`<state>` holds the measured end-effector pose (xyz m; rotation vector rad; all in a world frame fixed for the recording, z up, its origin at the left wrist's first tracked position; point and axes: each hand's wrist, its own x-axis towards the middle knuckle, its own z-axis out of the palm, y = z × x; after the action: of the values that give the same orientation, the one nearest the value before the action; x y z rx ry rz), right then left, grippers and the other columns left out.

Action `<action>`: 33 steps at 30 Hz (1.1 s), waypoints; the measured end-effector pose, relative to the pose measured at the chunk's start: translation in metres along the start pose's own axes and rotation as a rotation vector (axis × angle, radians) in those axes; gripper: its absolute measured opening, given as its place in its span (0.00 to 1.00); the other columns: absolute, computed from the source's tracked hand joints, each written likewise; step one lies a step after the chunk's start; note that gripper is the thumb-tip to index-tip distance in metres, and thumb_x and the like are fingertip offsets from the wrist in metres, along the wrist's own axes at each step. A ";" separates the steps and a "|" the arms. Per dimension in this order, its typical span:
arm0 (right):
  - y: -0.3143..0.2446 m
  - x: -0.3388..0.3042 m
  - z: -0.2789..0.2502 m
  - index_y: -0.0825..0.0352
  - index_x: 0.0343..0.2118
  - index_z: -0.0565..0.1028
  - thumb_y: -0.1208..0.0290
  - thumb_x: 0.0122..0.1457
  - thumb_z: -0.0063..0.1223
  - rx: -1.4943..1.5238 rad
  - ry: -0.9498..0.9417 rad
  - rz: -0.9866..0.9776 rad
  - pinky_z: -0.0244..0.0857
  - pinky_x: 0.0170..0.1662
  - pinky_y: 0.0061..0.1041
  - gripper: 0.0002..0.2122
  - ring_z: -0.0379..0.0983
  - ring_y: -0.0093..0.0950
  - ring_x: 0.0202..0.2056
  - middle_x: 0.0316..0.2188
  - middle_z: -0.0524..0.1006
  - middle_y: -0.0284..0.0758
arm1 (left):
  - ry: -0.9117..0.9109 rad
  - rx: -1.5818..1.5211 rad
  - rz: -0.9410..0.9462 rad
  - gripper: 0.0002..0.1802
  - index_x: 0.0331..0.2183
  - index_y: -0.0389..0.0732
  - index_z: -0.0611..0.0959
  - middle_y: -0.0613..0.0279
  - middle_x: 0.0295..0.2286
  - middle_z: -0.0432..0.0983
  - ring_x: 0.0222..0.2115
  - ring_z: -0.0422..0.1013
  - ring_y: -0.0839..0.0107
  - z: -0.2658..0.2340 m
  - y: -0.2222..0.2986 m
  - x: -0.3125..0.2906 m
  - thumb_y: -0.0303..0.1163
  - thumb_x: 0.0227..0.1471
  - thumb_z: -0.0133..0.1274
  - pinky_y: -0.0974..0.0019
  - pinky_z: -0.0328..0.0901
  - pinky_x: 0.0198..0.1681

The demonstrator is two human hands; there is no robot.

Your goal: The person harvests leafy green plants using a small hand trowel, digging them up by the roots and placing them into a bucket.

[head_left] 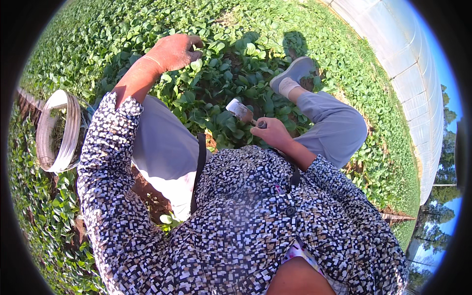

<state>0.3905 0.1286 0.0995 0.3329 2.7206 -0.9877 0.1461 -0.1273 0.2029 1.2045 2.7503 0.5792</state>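
Observation:
My left hand [174, 51] reaches out over the leafy green plants [228, 81]. Its fingers are bent, with a gap between the fingertips, and no held thing shows; some leaves touch or lie just under it. Close to my body, my right hand [275, 133] is closed round the handle of a small trowel [239, 110]. The flat metal blade points forward and left, smeared with brown soil, and hangs just above the leaves. Part of the handle is hidden by my fingers.
A round, pale bucket [73, 132] stands left of my left arm, some greenery visible through its mouth. My bent legs frame the plants, a grey shoe [294, 73] resting among them. Plastic greenhouse sheeting [393, 54] curves along the right. Bare soil [152, 196] shows beneath me.

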 end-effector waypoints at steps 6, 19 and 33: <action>-0.032 -0.008 0.010 0.67 0.26 0.75 0.58 0.48 0.56 -0.040 -0.207 -0.034 0.65 0.33 0.34 0.15 0.74 0.36 0.27 0.23 0.77 0.40 | -0.007 0.014 0.012 0.18 0.45 0.44 0.78 0.58 0.31 0.80 0.33 0.76 0.63 0.001 0.005 0.000 0.39 0.52 0.51 0.63 0.68 0.40; -0.027 -0.008 0.023 0.69 0.24 0.72 0.58 0.49 0.57 -0.051 -0.192 -0.122 0.62 0.28 0.32 0.16 0.69 0.31 0.21 0.18 0.73 0.40 | -0.007 -0.035 0.001 0.18 0.44 0.44 0.78 0.59 0.28 0.81 0.30 0.76 0.65 0.001 0.008 -0.002 0.40 0.52 0.52 0.64 0.68 0.38; -0.038 0.000 0.022 0.65 0.29 0.77 0.55 0.46 0.56 -0.028 -0.282 -0.087 0.65 0.34 0.36 0.16 0.74 0.41 0.30 0.25 0.77 0.43 | -0.055 -0.038 -0.078 0.18 0.44 0.46 0.79 0.59 0.32 0.80 0.31 0.76 0.65 -0.002 0.002 -0.018 0.41 0.52 0.54 0.64 0.67 0.40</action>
<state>0.3824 0.0861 0.1057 0.0638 2.5067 -0.9383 0.1596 -0.1396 0.2044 1.0832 2.7138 0.5790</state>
